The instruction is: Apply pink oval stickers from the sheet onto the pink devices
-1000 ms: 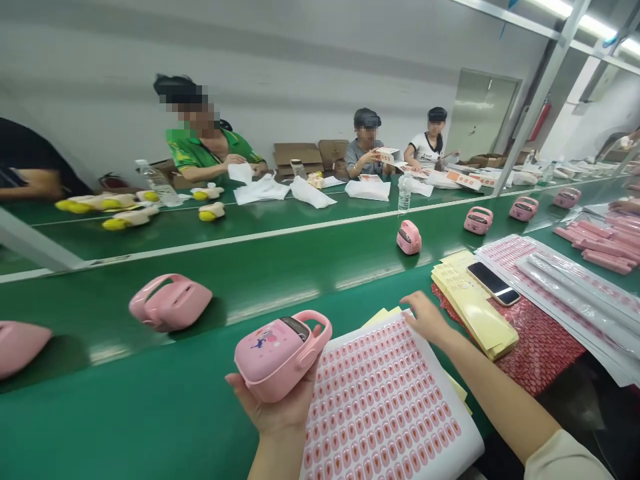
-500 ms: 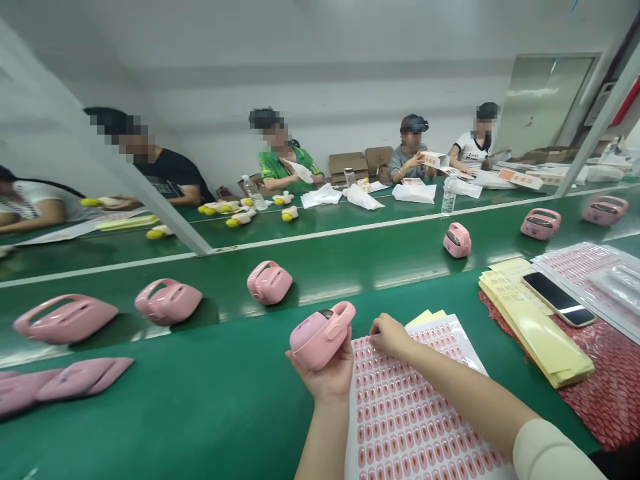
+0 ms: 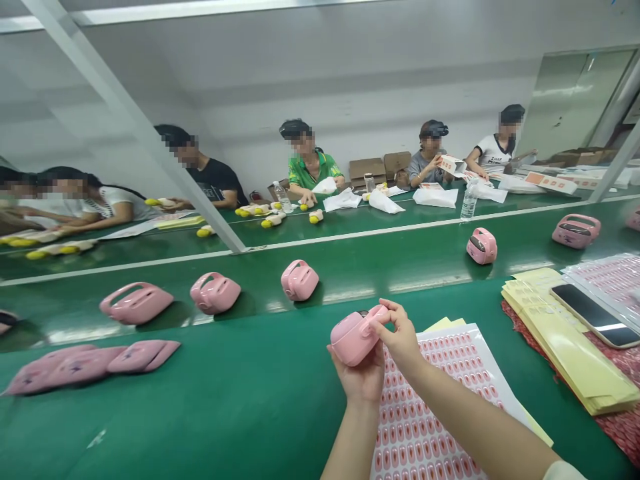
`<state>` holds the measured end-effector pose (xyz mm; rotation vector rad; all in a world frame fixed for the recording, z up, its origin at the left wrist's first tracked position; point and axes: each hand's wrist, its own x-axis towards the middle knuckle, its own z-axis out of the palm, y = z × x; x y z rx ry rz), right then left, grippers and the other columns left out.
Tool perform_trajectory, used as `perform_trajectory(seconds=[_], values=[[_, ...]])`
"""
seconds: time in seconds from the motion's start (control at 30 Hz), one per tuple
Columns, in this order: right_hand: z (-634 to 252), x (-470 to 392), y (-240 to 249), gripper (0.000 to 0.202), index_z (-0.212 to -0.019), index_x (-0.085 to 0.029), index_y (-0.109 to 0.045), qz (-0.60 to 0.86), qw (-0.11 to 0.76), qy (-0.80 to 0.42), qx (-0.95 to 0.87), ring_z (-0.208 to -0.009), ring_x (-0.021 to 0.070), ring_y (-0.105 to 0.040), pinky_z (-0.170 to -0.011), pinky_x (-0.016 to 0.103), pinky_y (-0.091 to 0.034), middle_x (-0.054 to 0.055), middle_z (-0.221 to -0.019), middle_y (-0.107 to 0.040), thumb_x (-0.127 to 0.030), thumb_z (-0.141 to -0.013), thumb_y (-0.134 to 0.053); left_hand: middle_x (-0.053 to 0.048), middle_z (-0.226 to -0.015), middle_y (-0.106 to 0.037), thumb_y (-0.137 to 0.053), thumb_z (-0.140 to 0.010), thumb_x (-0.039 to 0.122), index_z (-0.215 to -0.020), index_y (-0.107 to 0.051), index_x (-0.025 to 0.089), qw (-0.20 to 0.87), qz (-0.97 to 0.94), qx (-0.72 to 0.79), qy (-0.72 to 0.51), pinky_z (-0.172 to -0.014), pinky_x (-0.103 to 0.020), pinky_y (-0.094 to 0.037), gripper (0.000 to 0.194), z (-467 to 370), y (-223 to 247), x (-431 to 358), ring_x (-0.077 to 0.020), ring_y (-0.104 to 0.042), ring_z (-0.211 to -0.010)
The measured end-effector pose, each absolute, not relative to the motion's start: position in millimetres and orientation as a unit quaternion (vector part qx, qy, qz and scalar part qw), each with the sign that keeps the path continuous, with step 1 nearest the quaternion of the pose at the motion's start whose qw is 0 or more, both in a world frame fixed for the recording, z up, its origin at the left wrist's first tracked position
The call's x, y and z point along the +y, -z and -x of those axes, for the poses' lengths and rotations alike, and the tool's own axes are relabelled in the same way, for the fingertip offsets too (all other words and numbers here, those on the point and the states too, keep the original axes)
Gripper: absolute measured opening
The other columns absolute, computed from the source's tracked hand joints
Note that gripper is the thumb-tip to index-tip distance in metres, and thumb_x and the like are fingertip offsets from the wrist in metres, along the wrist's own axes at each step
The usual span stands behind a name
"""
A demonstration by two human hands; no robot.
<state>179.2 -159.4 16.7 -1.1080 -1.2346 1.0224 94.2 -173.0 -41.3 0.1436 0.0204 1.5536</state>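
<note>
A pink handled device point(image 3: 351, 339) rests in my left hand point(image 3: 364, 379), whose palm and fingers support it from below. My right hand point(image 3: 397, 331) is at the device's handle side, thumb and fingers closed on it; anything small between the fingertips is hidden. Under my forearms lies a white sheet point(image 3: 417, 427) covered with rows of pink oval stickers, its upper edge just right of my right hand. Yellow paper shows from beneath this sheet.
Several pink devices point(image 3: 300, 280) stand along the green belt point(image 3: 380, 257) beyond my hands. Pink pouches point(image 3: 83, 367) lie at left. A yellow paper stack point(image 3: 560, 333) and a phone point(image 3: 595, 315) are at right. People work across the belt.
My right hand has moved from the sticker sheet up to the handle side of the device. The view has shifted left, so most things appear further right.
</note>
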Motion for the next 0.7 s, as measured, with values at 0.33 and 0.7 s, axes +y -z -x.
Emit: perform_trajectory(seconds=[0.33,0.7], values=[[-177.9,-164.4,-12.5,0.015,-0.057,-0.02,-0.056,0.491,0.553,-0.329,-0.587,-0.109,0.0224,-0.042,-0.09,0.039,-0.036,0.009,-0.105,-0.052,-0.021,-0.071,-0.055,-0.012,-0.105,-0.062,-0.048,-0.076,0.046,-0.12,-0.045,0.016,0.72,-0.039,-0.002,-0.693,-0.081,-0.026,-0.048,0.053,-100.1,40.2,-175.1,-0.0197,-0.058,-0.098],[-189.1,-156.8,1.2,0.027,-0.098,-0.023,-0.053,0.441,0.506,-0.111,-0.733,-0.1,0.0246,-0.045,-0.087,0.042,-0.033,0.009,-0.108,-0.049,-0.033,-0.073,-0.054,-0.011,-0.108,-0.061,-0.045,-0.077,0.043,-0.124,-0.041,0.017,0.735,-0.073,-0.011,-0.674,-0.084,-0.028,-0.046,0.054,-96.6,44.8,-175.3,-0.0216,-0.058,-0.099]])
